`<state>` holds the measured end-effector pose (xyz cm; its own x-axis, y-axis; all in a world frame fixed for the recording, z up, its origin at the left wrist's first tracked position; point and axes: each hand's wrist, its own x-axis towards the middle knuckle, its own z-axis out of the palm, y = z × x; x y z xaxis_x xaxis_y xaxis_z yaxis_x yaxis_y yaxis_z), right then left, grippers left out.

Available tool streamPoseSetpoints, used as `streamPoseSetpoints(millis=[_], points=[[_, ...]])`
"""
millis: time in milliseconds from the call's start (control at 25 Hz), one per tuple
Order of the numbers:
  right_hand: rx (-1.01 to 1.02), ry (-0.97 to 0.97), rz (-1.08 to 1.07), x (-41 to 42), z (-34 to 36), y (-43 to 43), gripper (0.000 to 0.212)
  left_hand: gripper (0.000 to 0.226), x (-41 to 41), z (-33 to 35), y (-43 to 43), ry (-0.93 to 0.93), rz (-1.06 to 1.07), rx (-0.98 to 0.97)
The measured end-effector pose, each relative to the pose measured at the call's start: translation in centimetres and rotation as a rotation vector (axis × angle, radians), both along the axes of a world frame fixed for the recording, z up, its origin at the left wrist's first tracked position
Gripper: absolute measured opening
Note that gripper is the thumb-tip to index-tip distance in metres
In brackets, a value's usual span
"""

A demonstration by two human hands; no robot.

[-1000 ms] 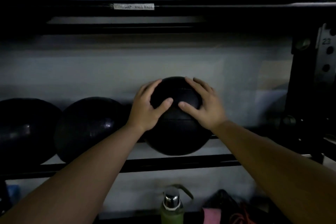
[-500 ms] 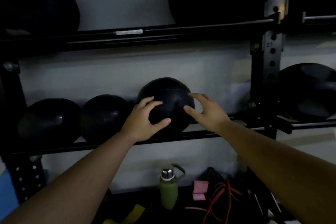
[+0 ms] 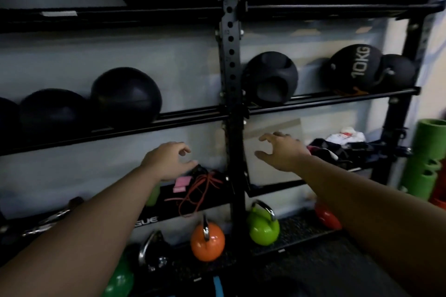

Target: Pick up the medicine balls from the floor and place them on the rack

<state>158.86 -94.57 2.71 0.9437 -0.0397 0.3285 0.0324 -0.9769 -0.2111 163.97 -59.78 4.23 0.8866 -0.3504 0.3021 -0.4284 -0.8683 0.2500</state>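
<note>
Dim gym wall w/ a black metal rack [image 3: 230,60] fills the view, and dark rubber floor [image 3: 301,270] lies at the bottom. Nearest are two bare forearms reaching out from the low corners. Just past them, on the floor by the rack's foot, sit an orange kettlebell [image 3: 207,241] and a green kettlebell [image 3: 264,226]; they look heavy, so low down is prob. the safe spot for them. No loose medicine ball shows on the floor in this view. Next out are the hands. Left hand [image 3: 166,161] hangs in the air, palm down, fingers loose and curled, holding nothing. Right hand [image 3: 284,152] is on the other side of the rack's post, fingers spread and empty too. Both hands are below the ball shelf and touch no ball. Under the left hand a low shelf holds a red cord [image 3: 202,185] and a pink band [image 3: 180,182]. Farther back, on the mid shelf, the medicine ball [image 3: 126,96] rests on two rails, touching the next ball [image 3: 53,113] on its left. Rails cradle round things so they can't roll off. Right of the post sit a ball w/ grip holes [image 3: 270,79] and a 10KG ball [image 3: 354,67]. This ball looks done; any others must be out of sight.
</note>
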Motion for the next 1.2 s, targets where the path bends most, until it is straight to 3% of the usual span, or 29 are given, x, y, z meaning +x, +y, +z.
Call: streamPoseSetpoints(millis=[400, 600, 720, 1200], points=[[0.058, -0.022, -0.299, -17.3, -1.2, -9.7, 0.063, 0.05, -9.6, -2.3, -15.5, 0.04, -0.297, 0.049], [0.085, 0.059, -0.388, -23.1, -4.1, -9.9, 0.063, 0.071, -12.3, -4.5, -16.6, 0.098, -0.383, 0.103], [0.108, 0.093, -0.417, -25.7, -6.9, -9.1, 0.064, 0.058, -13.2, -6.4, -15.9, 0.106, -0.391, 0.142], [0.151, 0.225, -0.442, -22.2, -19.5, -15.4, 0.065, 0.054, -8.5, -18.7, -20.6, 0.269, -0.353, 0.242]])
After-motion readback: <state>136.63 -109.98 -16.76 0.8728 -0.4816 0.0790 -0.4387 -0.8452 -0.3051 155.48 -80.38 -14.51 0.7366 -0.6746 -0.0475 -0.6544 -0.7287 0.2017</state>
